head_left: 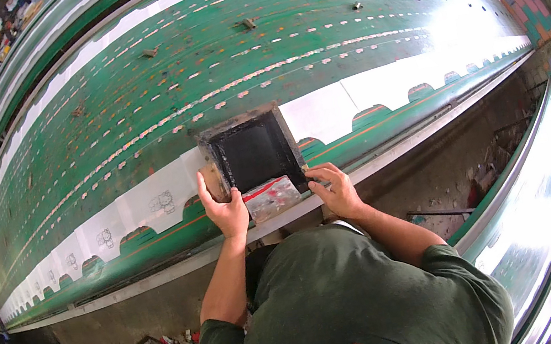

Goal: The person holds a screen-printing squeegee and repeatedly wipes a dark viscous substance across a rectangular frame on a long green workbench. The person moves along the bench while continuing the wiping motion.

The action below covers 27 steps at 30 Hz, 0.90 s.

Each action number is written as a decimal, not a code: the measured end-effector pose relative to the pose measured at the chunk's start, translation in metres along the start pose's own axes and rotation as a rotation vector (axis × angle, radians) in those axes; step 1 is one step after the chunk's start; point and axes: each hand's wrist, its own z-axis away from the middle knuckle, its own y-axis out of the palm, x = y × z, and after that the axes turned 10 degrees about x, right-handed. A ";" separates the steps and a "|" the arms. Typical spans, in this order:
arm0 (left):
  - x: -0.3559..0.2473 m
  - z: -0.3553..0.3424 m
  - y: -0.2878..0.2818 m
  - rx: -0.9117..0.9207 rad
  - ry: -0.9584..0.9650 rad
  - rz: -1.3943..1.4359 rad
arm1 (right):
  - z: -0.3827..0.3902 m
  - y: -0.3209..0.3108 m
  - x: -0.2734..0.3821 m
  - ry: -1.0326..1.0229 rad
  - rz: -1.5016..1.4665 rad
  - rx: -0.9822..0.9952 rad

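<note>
A screen printing frame (291,142) with a black middle and worn, stained edges lies over the row of white pieces (320,114) along the near side of the long green table. My left hand (226,212) grips its near left corner, thumb on the inner side and a finger stretched along the outer side. My right hand (338,191) holds the near right corner with bent fingers. Between my hands, at the frame's near edge, is a flat grey, stained piece (274,199) with a red streak. Left of the frame, white pieces carry outlined cartoon figures (162,203); those just right of it look plain.
The green table (155,97) bears lines of small pale and coloured marks. Several small objects (249,24) sit on its far part. A rail (389,162) runs along the near edge. Another long table (530,232) stands at the right, beyond a gap holding clutter.
</note>
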 end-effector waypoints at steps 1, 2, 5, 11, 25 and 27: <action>-0.006 0.002 0.012 0.007 0.013 0.002 | 0.003 -0.010 -0.011 -0.030 -0.033 -0.011; -0.015 0.002 0.024 0.010 0.027 0.000 | 0.004 -0.019 -0.021 -0.063 -0.069 -0.019; -0.033 0.011 0.075 0.036 0.018 -0.016 | 0.011 -0.058 -0.049 -0.115 -0.083 -0.057; -0.040 0.021 0.182 0.006 -0.028 0.126 | 0.018 -0.151 -0.096 -0.163 0.003 -0.062; -0.044 0.021 0.233 0.041 -0.143 0.051 | -0.021 -0.191 -0.068 -0.661 0.683 0.312; -0.046 0.021 0.235 0.034 -0.149 0.024 | -0.036 -0.186 -0.074 -0.690 0.816 0.343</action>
